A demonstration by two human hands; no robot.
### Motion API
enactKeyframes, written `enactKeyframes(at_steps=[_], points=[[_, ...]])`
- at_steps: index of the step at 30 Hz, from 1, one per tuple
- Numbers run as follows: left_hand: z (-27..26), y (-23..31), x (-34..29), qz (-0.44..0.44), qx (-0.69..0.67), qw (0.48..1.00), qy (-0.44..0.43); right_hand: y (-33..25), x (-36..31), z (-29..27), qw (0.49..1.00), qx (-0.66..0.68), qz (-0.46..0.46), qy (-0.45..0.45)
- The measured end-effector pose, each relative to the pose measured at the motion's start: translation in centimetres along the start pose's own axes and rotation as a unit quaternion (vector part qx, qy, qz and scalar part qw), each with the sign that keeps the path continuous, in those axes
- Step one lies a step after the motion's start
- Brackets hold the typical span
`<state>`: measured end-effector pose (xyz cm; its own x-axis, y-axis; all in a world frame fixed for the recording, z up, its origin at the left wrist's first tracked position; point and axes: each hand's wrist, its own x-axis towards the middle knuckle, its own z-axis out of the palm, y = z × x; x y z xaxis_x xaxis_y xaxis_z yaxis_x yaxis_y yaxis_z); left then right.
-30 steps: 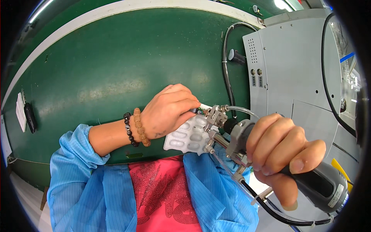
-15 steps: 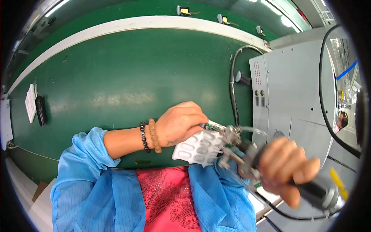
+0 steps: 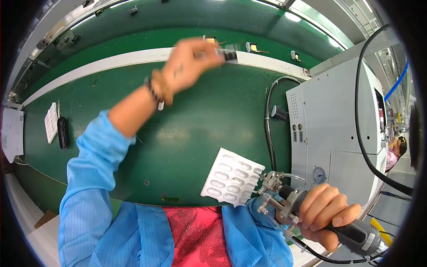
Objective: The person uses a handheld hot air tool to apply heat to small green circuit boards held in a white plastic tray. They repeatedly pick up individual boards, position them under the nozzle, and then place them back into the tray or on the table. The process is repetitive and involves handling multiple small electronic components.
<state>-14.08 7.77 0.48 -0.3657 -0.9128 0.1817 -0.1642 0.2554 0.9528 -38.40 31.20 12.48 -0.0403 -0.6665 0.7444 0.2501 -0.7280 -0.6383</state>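
My left hand (image 3: 189, 62) is raised over the white rail at the bench's far side. A small dark block-shaped part (image 3: 230, 54), smeared by motion, is pinched between its fingers. At the lower right, my right hand (image 3: 327, 213) wraps round the dark body of an electric screwdriver (image 3: 362, 236). Metal fittings and a clear tube sit at the tool's front end, which points left. Just beyond that end, a white moulded tray (image 3: 229, 178) with oval pockets lies tilted on the green bench (image 3: 178, 133).
A grey machine cabinet (image 3: 320, 107) stands on the right with a black hose (image 3: 268, 120) beside it. A dark cylinder with a pale cap (image 3: 279, 113) lies near it. Small parts (image 3: 252, 47) rest on the green strip past the rail (image 3: 133, 62). A black case (image 3: 62, 132) lies far left.
My left hand has swung away from the tray to the far rail, carrying the small dark part. The white tray now shows uncovered. My right hand keeps its hold on the screwdriver.
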Motion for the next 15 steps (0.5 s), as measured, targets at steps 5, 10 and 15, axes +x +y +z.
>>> enactKeyframes(at_steps=[5, 10, 15], points=[[-4.3, -5.0, 6.9, 0.087, 0.304, 0.946, 0.075, 0.5, 0.0, -0.4, 1.000, 0.001, -0.022, -0.001], [-4.0, -7.2, 7.6, 0.080, 0.380, 0.921, -0.020, 0.6, 0.3, -0.5, 1.000, 0.001, -0.020, -0.008], [-3.4, -7.6, 7.8, 0.040, 0.340, 0.938, 0.059, 0.6, 0.3, -0.6, 1.000, 0.005, -0.020, -0.016]])
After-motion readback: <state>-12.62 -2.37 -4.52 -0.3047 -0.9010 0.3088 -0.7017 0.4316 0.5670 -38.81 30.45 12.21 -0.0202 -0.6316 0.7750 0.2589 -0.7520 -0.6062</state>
